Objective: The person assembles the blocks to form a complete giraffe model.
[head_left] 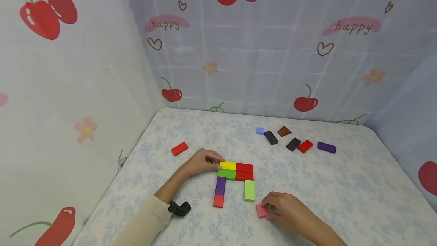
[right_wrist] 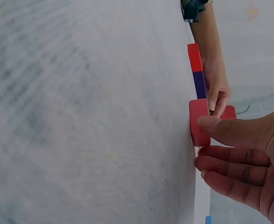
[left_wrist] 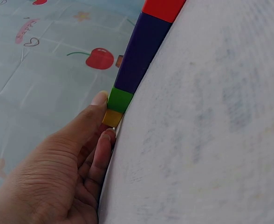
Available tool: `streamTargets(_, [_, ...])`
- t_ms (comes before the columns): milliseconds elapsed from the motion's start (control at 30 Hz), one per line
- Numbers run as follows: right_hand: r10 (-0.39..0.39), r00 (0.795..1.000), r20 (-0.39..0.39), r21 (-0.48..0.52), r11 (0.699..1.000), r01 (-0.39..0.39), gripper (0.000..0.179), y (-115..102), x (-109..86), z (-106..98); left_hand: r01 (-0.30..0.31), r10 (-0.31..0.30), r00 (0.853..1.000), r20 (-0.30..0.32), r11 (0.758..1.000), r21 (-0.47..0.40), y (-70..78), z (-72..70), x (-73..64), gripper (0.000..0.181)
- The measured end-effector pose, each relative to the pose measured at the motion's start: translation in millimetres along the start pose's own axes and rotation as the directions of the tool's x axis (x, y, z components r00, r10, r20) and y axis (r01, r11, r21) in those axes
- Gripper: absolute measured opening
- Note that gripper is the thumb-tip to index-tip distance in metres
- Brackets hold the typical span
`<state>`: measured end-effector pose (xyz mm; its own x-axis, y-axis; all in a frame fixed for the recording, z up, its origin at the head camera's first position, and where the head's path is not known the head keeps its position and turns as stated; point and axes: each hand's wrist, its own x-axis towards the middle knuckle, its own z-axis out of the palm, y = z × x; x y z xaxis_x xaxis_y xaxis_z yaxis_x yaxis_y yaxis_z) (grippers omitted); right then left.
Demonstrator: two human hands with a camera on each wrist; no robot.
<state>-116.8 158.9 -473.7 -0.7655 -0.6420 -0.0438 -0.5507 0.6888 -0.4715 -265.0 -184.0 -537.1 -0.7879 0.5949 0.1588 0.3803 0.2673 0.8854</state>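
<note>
In the head view, my left hand is at the left end of a flat block arrangement, fingertips at the yellow block and thumb by the green block. The left wrist view shows the thumb against the green block's side and the fingers curled at the yellow one. Two red blocks adjoin these on the right. Below extend a purple block with a red block at its end, and a light green block. My right hand pinches a pink block low over the table.
A red block lies alone at the left. Toward the back right are a blue block, two dark blocks, a brown triangular block, a red block and a purple block. Patterned curtains surround the table.
</note>
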Motion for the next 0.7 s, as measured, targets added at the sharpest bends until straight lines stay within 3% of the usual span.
streamTargets(267, [-0.051,0.999,-0.01,-0.013,0.999,0.051,0.02,-7,8.0,4,-0.007,0.007,1.0,0.004,1.0,-0.001,0.9,-3.1,1.2,0.027])
streamTargets(700, [0.029,1.0,0.001,0.022,0.999,-0.029,0.021,-17,16.2,12,0.008,-0.008,1.0,-0.01,1.0,0.014,-0.9,2.0,-0.5,0.028])
